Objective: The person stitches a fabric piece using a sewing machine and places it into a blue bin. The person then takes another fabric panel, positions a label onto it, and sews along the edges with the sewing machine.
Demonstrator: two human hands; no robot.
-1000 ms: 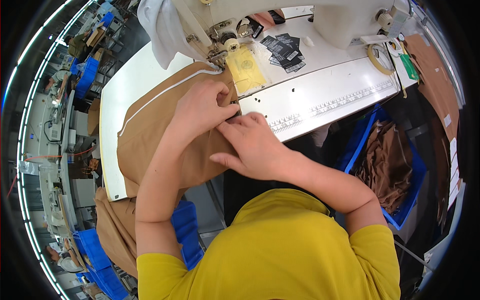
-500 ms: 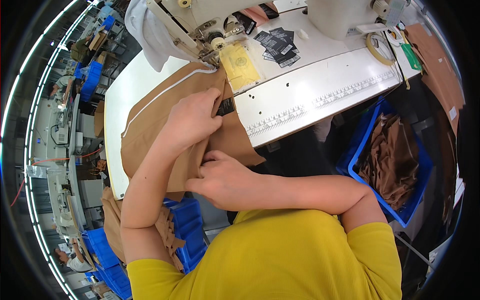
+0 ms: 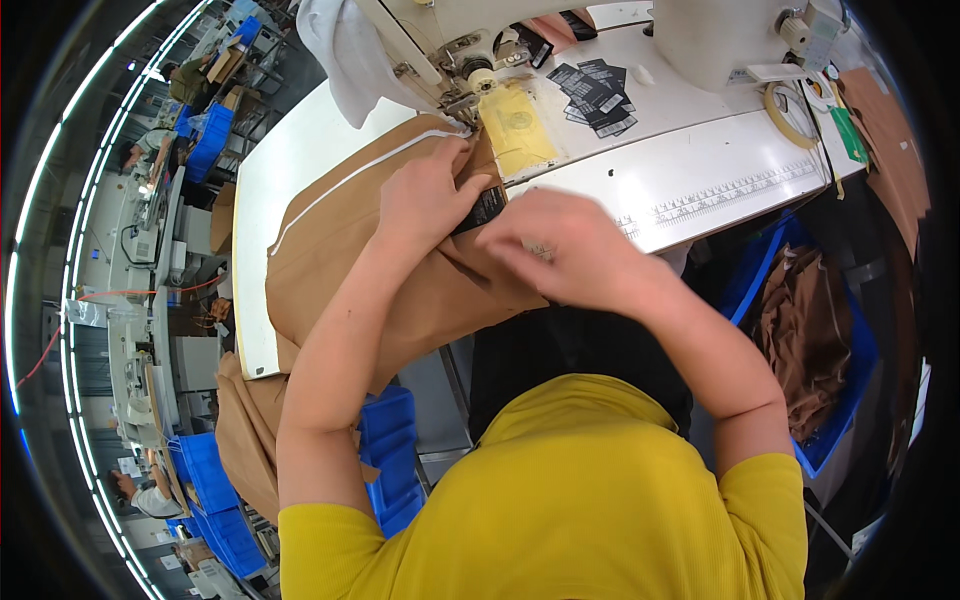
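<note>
The left hand (image 3: 424,207), thumb parted, on brown fabric (image 3: 335,275), and right hand (image 3: 572,245), grip unclear, flank a black rectangular label (image 3: 487,207).

1. Ruler (image 3: 740,185) running along the near edge of the table (image 3: 690,150), right half.
2. Tape roll (image 3: 778,124) lying by the right edge, with some green thing (image 3: 848,136) just beside it, can't tell what.
3. Little white scrap (image 3: 643,75) up toward the far edge.
4. White cloth (image 3: 345,60) hanging at the far edge, left side.
5. Blue bin (image 3: 752,282) below the near edge, right-hand end.
6. Well past the left edge: orange cord (image 3: 150,293), carton (image 3: 222,217), a person (image 3: 155,497).
</note>
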